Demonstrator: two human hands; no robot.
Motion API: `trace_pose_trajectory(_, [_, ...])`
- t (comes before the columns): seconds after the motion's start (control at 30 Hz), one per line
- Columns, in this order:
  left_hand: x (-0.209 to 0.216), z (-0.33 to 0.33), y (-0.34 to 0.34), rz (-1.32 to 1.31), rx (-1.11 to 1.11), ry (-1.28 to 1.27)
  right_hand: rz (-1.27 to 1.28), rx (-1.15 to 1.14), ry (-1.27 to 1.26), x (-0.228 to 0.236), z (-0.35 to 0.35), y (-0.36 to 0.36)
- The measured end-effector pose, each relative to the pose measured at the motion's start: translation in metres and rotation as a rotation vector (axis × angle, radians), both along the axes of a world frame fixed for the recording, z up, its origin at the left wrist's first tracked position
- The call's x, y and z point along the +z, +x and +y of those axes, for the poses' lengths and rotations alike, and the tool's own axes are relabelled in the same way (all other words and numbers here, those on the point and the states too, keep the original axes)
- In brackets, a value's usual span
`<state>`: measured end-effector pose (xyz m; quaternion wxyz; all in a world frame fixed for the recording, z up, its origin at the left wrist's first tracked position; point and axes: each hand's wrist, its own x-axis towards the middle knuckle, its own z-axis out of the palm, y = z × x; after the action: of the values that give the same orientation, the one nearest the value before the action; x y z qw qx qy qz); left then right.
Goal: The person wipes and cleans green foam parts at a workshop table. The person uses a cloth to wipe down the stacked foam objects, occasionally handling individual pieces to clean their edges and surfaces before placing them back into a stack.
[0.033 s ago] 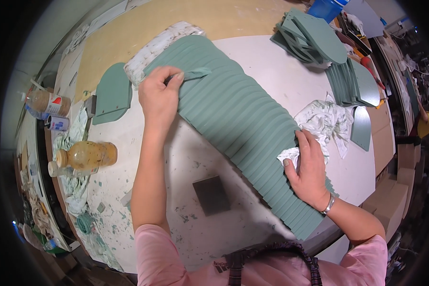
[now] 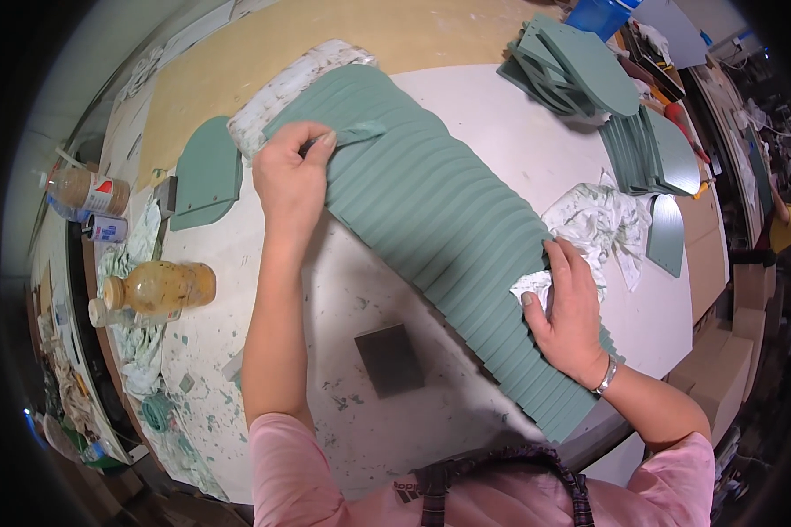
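Observation:
A long row of thin green panels [image 2: 439, 220] with rounded ends lies fanned out, overlapping, diagonally across the white table. At its far left end, my left hand [image 2: 292, 176] is closed around a flat, tapering tool [image 2: 359, 133] smeared with green, whose kind I cannot make out. The tool's tip rests against the panel faces. My right hand [image 2: 574, 321] presses on the near right part of the row, with a crumpled white cloth [image 2: 533, 285] under its thumb and fingers. Under the far end of the row sits a paint-stained white block [image 2: 259, 97].
One green panel [image 2: 211, 171] lies left. Stacked panels [image 2: 580, 66] and a crumpled rag [image 2: 599, 220] are to the right. A dark sanding-type block [image 2: 390, 358] lies in front of the row. Bottles [image 2: 171, 286] and a small can [image 2: 107, 228] line the left edge.
My left hand and its tool have shifted very slightly to the left. My right hand stays in place.

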<state>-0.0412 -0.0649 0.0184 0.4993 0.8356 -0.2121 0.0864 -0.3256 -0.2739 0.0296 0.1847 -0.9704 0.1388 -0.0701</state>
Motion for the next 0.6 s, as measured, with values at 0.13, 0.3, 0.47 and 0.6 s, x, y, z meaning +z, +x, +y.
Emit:
trace_pose_trajectory(0.13, [-0.0004, -0.0029, -0.0024, 0.099, 0.011, -0.046, -0.008, -0.001, -0.002, -0.0019, -0.0023, -0.0015])
trace_pose_trajectory(0.3, [0.0, -0.0031, -0.0027, 0.097, 0.037, -0.02, -0.004, -0.001, -0.009, -0.0022, -0.002, -0.0019])
trace_pose_trajectory(0.47, [-0.0024, -0.0027, -0.0024, 0.027, 0.0, -0.02, -0.001, -0.002, -0.008, -0.0016, -0.0005, -0.0018])
trace_pose_trajectory(0.6, [0.0003, 0.0009, -0.0067, 0.125, 0.028, -0.14, 0.02, -0.011, -0.007, -0.0014, -0.0013, -0.0017])
